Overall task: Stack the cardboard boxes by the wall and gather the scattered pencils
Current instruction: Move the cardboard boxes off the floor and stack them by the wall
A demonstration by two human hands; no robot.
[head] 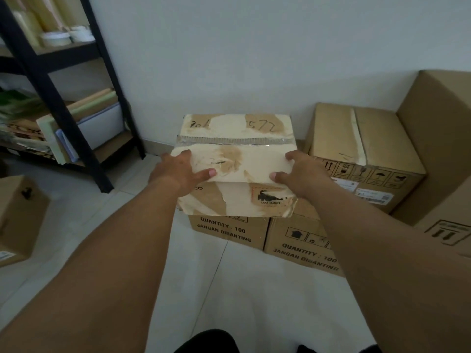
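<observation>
A worn cardboard box (237, 154) with torn pale paper and "572" written on top sits over two brown boxes printed "QUANTITY : 100", the left one (229, 231) and the right one (300, 248), close to the white wall. My left hand (178, 171) grips the worn box's left side with the thumb on its top. My right hand (298, 174) grips its right side the same way. Whether the box rests on the lower boxes or hangs just above them I cannot tell. No pencils are in view.
A taped brown box (362, 149) stands right of the stack, and a taller box (443, 128) beyond it. Another box (17, 220) sits on the tiled floor at the left. A black metal shelf (58, 103) with papers and rolls fills the left corner.
</observation>
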